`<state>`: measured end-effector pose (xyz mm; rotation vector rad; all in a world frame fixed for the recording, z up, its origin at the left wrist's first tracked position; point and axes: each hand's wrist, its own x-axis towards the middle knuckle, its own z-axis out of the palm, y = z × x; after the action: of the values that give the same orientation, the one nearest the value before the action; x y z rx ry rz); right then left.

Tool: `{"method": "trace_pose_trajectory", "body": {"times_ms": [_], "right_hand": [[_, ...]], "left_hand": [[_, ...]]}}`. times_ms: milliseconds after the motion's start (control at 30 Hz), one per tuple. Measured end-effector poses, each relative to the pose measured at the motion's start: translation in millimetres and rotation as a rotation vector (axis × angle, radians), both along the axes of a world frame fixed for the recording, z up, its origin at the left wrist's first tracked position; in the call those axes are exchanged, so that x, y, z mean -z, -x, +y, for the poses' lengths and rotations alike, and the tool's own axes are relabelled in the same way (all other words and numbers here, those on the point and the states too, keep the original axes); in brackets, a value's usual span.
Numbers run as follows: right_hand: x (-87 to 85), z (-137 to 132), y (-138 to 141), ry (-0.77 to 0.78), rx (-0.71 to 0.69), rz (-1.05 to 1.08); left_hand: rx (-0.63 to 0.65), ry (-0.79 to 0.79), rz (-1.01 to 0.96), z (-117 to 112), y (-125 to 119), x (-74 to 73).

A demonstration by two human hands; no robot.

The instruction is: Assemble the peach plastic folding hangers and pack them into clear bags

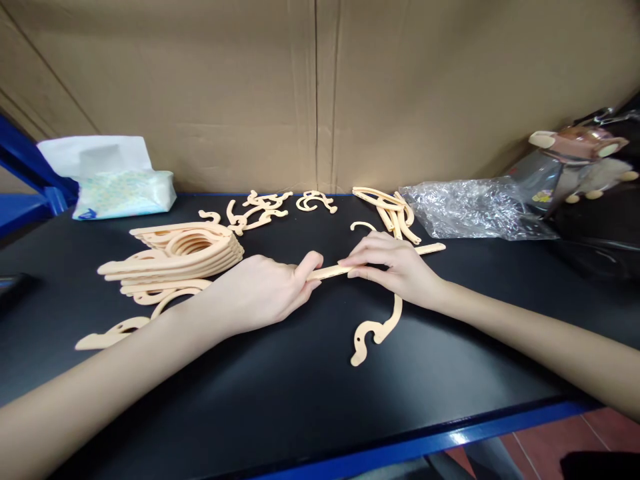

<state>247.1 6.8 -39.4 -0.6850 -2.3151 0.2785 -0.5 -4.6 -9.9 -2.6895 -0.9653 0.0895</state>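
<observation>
My left hand (267,290) and my right hand (395,267) meet at the middle of a black table (300,400). Both are closed on a flat cream plastic hanger piece (327,271). Its straight bar runs from my left fingers under my right hand and out to the right. A curved hook part (375,330) of it shows below my right hand, lying on the table. A stack of the same cream hanger pieces (175,257) lies just left of my left hand.
Small cream hook pieces (260,210) and another bunch of hanger parts (390,207) lie near the back. A tissue pack (123,193) sits back left, a crumpled clear plastic bag (470,210) and a toy figure (580,160) back right. A cardboard wall (320,87) stands behind.
</observation>
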Motion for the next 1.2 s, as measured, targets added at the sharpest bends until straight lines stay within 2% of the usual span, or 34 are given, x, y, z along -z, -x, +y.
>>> {"method": "trace_pose_trajectory", "body": {"times_ms": [200, 367, 467, 633, 733, 933, 1033, 1200], "right_hand": [[0.8, 0, 1, 0.005, 0.029, 0.005], [0.1, -2, 4, -0.016, 0.126, -0.009], [-0.6, -3, 4, -0.024, 0.183, -0.014], [-0.8, -3, 3, -0.029, 0.205, -0.028], [0.0, -3, 3, -0.062, 0.187, -0.047], [0.6, -3, 3, -0.158, 0.156, -0.093], [-0.3, -6, 4, -0.211, 0.148, -0.149], [-3.1, -11, 6, -0.307, 0.168, -0.219]], "left_hand": [[0.005, -0.04, -0.021, 2, 4, -2.9], [0.072, -0.087, -0.205, 9, 8, -6.8], [0.117, -0.159, -0.245, 12, 7, -8.6], [0.175, -0.221, -0.325, 15, 6, -2.8], [0.132, -0.12, -0.447, 13, 7, 1.7], [-0.011, 0.255, -0.692, 6, 1, 4.7], [-0.048, 0.297, -0.709, 2, -2, 6.2], [-0.023, 0.243, -0.612, -1, -3, 9.7]]}}
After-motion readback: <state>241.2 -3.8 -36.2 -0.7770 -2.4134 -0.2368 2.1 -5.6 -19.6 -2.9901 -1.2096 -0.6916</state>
